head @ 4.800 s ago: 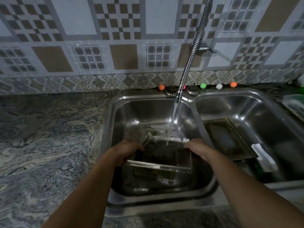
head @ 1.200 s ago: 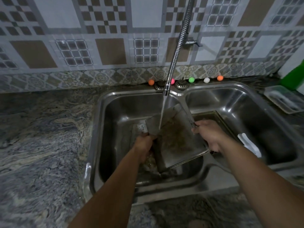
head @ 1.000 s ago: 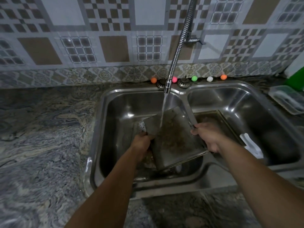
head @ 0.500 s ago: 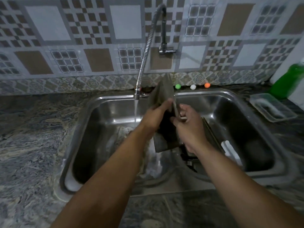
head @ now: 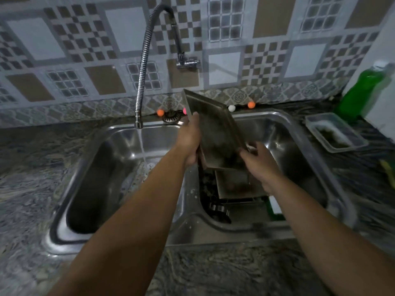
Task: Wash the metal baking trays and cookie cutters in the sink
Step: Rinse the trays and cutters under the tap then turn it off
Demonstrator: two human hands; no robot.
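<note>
Two basins: I read one steel sink sunk into the table, its left basin under the tap, its right basin holding the stacked ware.
Tap: the hose tap hangs over the left basin's back edge and a thin stream runs into that basin, touching no tray.
Left hand: my left hand reaches forward over the divider, wrist straight, fingers wrapped round the left long edge of the lifted tray.
Lifted tray: the lifted tray stands steeply tilted above the right basin, far corner high toward the wall, near corner low; I judge the tilt lets water drain off before it goes down.
Right hand: my right hand comes in lower, forearm angled inward, fingers curled on the tray's lower right edge, steadying the bottom end.
Second tray: a second tray lies flat in the right basin directly beneath, so this looks like the pile for done pieces.
Cutters: round cookie cutters sit at the right basin's near left corner, dim and hard to count.
Sponge: a green-and-white sponge rests near the basin's front edge.
Right end: a clear tub and green bottle stand at the table's far right corner.
</note>
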